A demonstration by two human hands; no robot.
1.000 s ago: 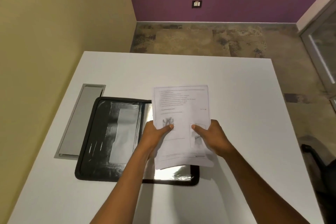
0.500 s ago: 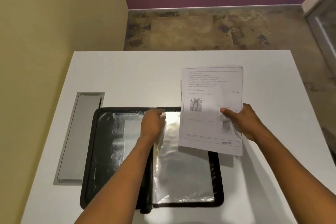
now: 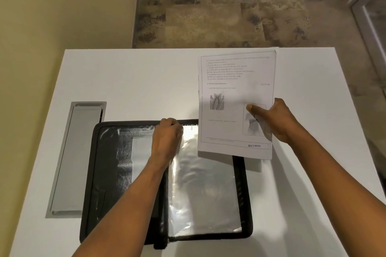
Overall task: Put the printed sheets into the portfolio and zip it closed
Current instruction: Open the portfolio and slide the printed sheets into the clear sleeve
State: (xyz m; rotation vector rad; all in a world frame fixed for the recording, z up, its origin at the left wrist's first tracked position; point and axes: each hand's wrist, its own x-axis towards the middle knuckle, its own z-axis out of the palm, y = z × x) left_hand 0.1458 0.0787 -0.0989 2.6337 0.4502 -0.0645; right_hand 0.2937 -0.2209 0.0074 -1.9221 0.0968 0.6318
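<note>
A black zip portfolio (image 3: 98,173) lies open flat on the white table (image 3: 146,81), its right half filled with shiny clear plastic sleeves (image 3: 204,194). My left hand (image 3: 167,142) rests at the top edge of the sleeves near the spine, fingers curled on the sleeve's upper corner. My right hand (image 3: 277,121) holds the printed sheets (image 3: 236,94) by their lower right side, thumb on top. The sheets hang above the portfolio's top right corner and show text, two diagrams and the word ENTERED.
A grey metal cable hatch (image 3: 75,158) is set into the table left of the portfolio. A yellow wall runs along the left, a purple wall at the back, and a glass door frame (image 3: 369,16) stands at the right. Patterned floor lies beyond the table's far edge.
Both hands held the sheets over the portfolio a second ago. My left hand let go and moved to the sleeves' top edge, while my right hand carried the sheets to the right.
</note>
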